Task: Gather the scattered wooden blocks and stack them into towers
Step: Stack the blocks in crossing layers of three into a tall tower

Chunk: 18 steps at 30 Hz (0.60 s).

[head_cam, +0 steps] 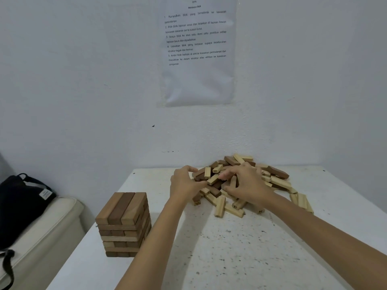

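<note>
Left grip (186, 183) and right grip (248, 185) curled around blocks (212, 179) where I reached into the pile (280, 182), right of the tower (124, 222).

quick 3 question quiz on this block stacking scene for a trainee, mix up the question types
1. True or false: the tower stands to the left of the loose pile.
2. The left hand and right hand are: A) on top of the tower, B) curled on blocks in the loose pile, C) lifted clear of all blocks.
3. Fill in: the top layer of the tower shows ___ blocks side by side.

Key: 1 true; 2 B; 3 three.
</note>
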Each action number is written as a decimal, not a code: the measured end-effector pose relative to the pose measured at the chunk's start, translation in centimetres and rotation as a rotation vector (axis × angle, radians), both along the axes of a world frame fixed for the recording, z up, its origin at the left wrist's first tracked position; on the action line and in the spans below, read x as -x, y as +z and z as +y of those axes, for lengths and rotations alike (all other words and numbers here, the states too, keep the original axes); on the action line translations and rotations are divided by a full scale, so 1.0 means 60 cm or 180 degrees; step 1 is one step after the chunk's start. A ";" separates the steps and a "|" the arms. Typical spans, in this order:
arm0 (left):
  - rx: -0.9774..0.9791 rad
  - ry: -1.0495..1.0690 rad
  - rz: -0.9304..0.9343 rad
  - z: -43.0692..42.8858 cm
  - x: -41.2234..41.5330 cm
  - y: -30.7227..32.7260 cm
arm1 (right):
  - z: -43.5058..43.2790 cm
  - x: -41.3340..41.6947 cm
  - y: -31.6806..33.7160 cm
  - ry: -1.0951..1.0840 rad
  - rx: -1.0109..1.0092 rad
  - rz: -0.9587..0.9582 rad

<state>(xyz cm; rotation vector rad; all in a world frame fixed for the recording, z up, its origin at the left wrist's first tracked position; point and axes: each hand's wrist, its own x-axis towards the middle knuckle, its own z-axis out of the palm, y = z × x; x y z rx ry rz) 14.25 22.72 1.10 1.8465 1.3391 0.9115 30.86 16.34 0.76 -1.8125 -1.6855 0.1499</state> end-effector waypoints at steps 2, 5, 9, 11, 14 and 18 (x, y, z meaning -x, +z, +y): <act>0.0073 0.0041 0.0071 0.005 -0.001 -0.013 | 0.006 -0.006 -0.007 0.0069 0.0026 -0.0076; 0.0183 0.0077 0.0037 0.015 -0.001 -0.026 | 0.007 -0.013 -0.013 0.0159 0.0131 -0.0171; 0.0246 0.0114 -0.0004 0.016 -0.003 -0.032 | 0.008 -0.019 -0.013 0.0170 0.0141 -0.0454; 0.0244 0.0158 -0.0091 0.015 -0.003 -0.033 | 0.010 -0.019 -0.011 0.0255 0.0144 -0.0644; 0.0186 0.0200 -0.0293 0.013 -0.002 -0.032 | 0.013 -0.021 -0.010 0.0417 0.0171 -0.0920; 0.0089 0.0196 -0.0704 0.005 -0.006 -0.023 | 0.011 -0.025 -0.018 0.0555 0.0013 -0.0998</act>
